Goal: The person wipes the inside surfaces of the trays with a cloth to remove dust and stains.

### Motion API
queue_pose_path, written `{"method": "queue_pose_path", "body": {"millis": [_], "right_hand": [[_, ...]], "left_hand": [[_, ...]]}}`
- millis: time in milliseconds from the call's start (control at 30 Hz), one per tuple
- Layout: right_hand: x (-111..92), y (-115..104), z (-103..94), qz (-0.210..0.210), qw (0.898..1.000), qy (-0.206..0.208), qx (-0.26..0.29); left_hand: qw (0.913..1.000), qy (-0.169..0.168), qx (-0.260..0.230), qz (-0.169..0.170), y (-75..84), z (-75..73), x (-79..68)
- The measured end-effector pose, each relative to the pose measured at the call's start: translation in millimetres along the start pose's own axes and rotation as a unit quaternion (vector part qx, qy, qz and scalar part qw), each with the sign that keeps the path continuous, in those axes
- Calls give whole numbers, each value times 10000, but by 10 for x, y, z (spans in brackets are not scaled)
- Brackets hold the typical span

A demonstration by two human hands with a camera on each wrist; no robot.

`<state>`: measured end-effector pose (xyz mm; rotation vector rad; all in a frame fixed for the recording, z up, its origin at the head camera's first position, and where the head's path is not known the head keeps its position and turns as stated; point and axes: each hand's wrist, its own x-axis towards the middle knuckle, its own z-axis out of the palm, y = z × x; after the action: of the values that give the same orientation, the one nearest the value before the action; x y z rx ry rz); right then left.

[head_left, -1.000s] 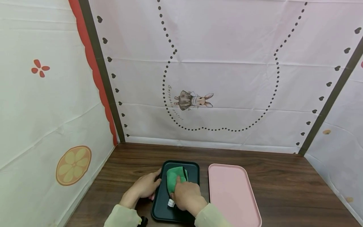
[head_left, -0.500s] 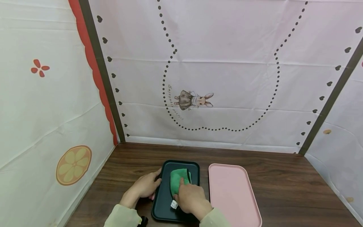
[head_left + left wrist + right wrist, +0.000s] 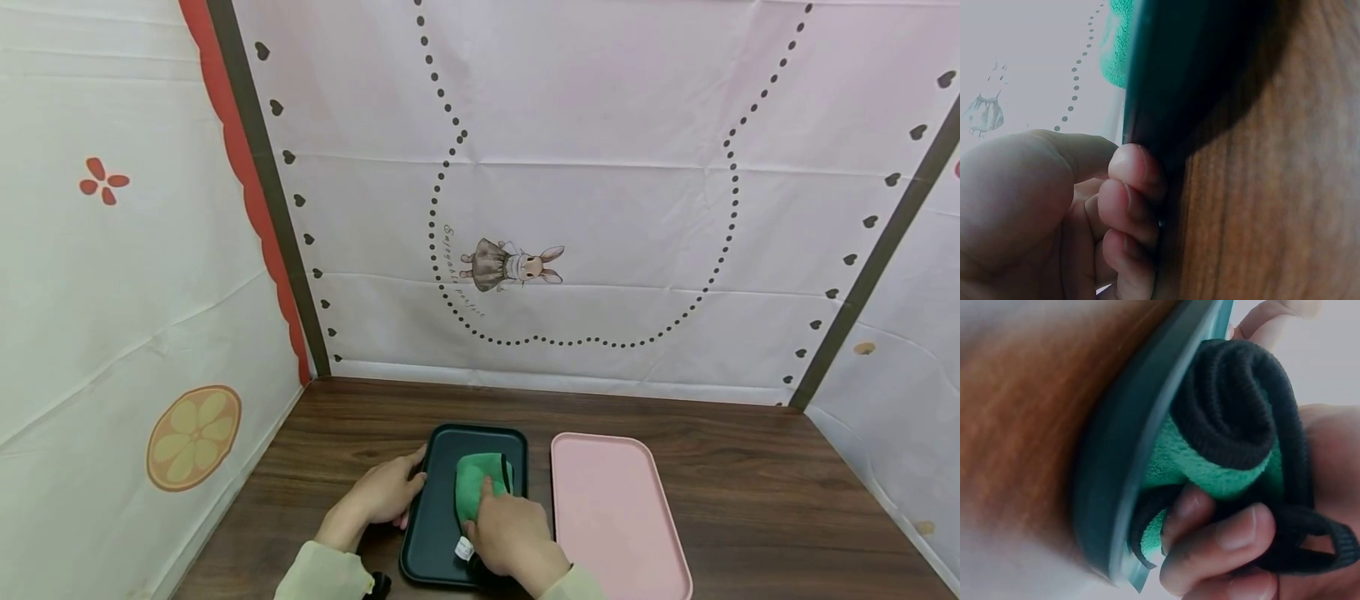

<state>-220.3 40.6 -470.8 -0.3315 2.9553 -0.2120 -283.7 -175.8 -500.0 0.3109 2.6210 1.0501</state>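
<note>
A dark green tray (image 3: 433,517) lies on the table, its long side running away from me. At its left edge, my left hand (image 3: 375,497) grips the rim, thumb on top. The left wrist view shows curled fingertips (image 3: 1124,203) against the outer side of the tray wall (image 3: 1163,75). On the tray's floor is a folded green cloth (image 3: 471,479) with black edging and a white tag (image 3: 464,548). My right hand (image 3: 516,533) holds it, index finger extended on top. In the right wrist view, other fingers (image 3: 1229,540) curl round the bunched cloth (image 3: 1210,478).
Right of the green tray, a little apart, lies a pink tray (image 3: 615,517). The wooden table (image 3: 765,500) meets printed white fabric walls (image 3: 600,250) at the back and both sides.
My right hand has slid the cloth to the right and slightly toward me across the green tray. My left hand and both trays have stayed in place.
</note>
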Motion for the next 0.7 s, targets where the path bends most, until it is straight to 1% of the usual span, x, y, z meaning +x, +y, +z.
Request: {"method": "queue_pose_path", "body": {"millis": [167,400,700], "right_hand": [[-41,15,22,-43,9999,139,34],[-59,30,38,-59,9999,88,32],[-77,43,55,-79,9999,150,30]], "left_hand": [[10000,-32,-35,17,-5,-2,7],[10000,-55,-53,34,-4,-2,8],[10000,-68,-35,-1,-2,2,9]]}}
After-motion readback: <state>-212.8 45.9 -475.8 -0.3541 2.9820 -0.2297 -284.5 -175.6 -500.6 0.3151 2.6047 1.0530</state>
